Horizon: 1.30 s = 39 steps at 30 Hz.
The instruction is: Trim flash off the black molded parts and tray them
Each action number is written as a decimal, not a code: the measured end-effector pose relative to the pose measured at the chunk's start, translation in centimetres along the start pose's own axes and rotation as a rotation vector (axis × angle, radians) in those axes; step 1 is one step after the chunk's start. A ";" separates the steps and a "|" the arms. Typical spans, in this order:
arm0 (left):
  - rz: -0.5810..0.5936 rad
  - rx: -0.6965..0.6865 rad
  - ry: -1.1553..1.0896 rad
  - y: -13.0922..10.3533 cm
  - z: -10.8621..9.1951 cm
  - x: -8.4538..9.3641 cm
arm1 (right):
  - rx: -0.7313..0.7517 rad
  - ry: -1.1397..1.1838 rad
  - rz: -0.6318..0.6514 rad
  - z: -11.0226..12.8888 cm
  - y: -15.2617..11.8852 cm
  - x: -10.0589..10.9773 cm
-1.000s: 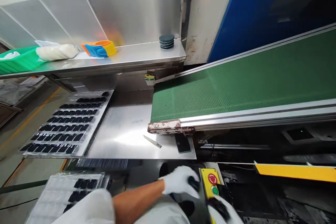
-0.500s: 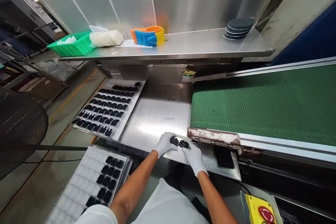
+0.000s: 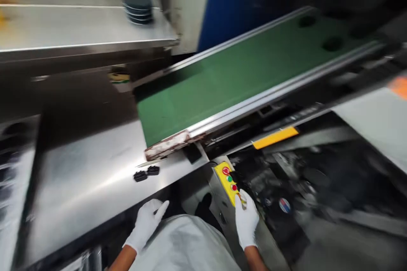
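Two small black moulded parts lie side by side on the steel table [image 3: 79,178]: a left part [image 3: 140,176] and a right part [image 3: 153,170]. My left hand [image 3: 148,222], in a white glove, hovers in front of the table edge with thumb and fingers apart, holding nothing. My right hand [image 3: 246,218], also gloved, is at the lower end of a yellow control box [image 3: 226,181] with red and green buttons. Its thumb and fingertips close around a small orange-yellow bit there, too blurred to name.
A green conveyor belt [image 3: 216,80] runs off to the upper right. A thin pointed strip [image 3: 149,163] and a dark flat phone-like object [image 3: 192,153] lie by its near end. Round discs [image 3: 138,10] are stacked on the shelf [image 3: 79,29]. A blurred tray [image 3: 30,144] is at left.
The view has swung right. Both black parts have left my hands and now lie on the table. My left hand has drawn back; my right hand has moved to the yellow control box.
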State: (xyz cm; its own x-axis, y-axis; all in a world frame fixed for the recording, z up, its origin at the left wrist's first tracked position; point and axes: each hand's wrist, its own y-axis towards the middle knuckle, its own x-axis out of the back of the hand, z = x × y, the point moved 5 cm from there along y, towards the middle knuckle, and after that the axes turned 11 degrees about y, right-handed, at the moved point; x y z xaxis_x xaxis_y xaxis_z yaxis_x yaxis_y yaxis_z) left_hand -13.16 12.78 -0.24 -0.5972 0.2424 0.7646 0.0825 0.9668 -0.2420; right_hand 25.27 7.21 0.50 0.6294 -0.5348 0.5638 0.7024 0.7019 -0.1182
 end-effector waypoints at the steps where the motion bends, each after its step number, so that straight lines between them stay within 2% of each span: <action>1: 0.097 -0.095 -0.045 1.5 -3.1 -2.1 | -0.011 -0.006 -0.086 -0.6 0.7 1.4; 3: 0.241 -0.278 -0.085 4.6 -10.1 -6.1 | -0.040 0.003 -0.183 -1.7 2.4 3.0; 4: 0.290 -0.364 -0.065 6.2 -13.6 -8.0 | -0.055 0.023 -0.190 -2.2 3.3 3.2; 6: 0.347 -0.498 -0.025 9.3 -19.8 -11.3 | -0.083 0.090 -0.117 -2.9 5.1 2.6; 8: 0.408 -0.606 0.037 12.0 -24.6 -14.1 | -0.094 0.160 -0.001 -3.1 6.5 1.4; 10: 0.481 -0.693 0.117 13.6 -27.8 -16.1 | -0.090 0.209 0.066 -2.9 6.9 0.5; 12: 0.545 -0.763 0.203 13.9 -29.6 -17.3 | -0.078 0.253 0.077 -2.7 6.6 0.4; 15: 0.593 -0.839 0.311 12.7 -31.3 -18.1 | -0.054 0.326 0.058 -2.5 5.8 2.2; 17: 0.592 -0.867 0.346 11.7 -33.1 -18.6 | -0.041 0.366 0.019 -2.6 5.8 5.3; 19: 0.566 -0.898 0.344 10.7 -36.4 -19.4 | -0.039 0.393 -0.060 -3.1 6.5 10.0; 22: 0.509 -0.980 0.305 9.5 -43.8 -21.2 | -0.020 0.347 -0.210 -3.9 8.5 18.9; 24: 0.486 -1.037 0.294 8.9 -48.9 -22.5 | -0.001 0.210 -0.253 -4.2 10.3 24.0; 25: 0.479 -1.061 0.298 8.7 -51.1 -23.1 | 0.003 0.146 -0.251 -4.2 11.2 25.9; 27: 0.479 -1.098 0.324 8.4 -54.5 -24.0 | -0.002 0.072 -0.214 -4.3 12.9 28.3; 29: 0.489 -1.123 0.364 8.1 -56.4 -24.6 | -0.010 0.058 -0.179 -4.5 14.0 29.2; 31: 0.502 -1.137 0.407 8.0 -57.1 -24.9 | -0.022 0.042 -0.159 -4.8 14.6 29.3; 39: 0.534 -1.162 0.495 7.7 -56.9 -25.2 | -0.071 -0.056 -0.079 -5.1 15.0 29.3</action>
State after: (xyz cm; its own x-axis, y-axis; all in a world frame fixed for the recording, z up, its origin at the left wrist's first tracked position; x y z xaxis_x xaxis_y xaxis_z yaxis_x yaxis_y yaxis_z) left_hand 47.98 18.79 12.62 0.0418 0.3698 0.9282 0.9722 0.1992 -0.1232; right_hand 55.94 -0.31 11.02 0.5526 -0.5589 0.6182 0.7723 0.6222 -0.1279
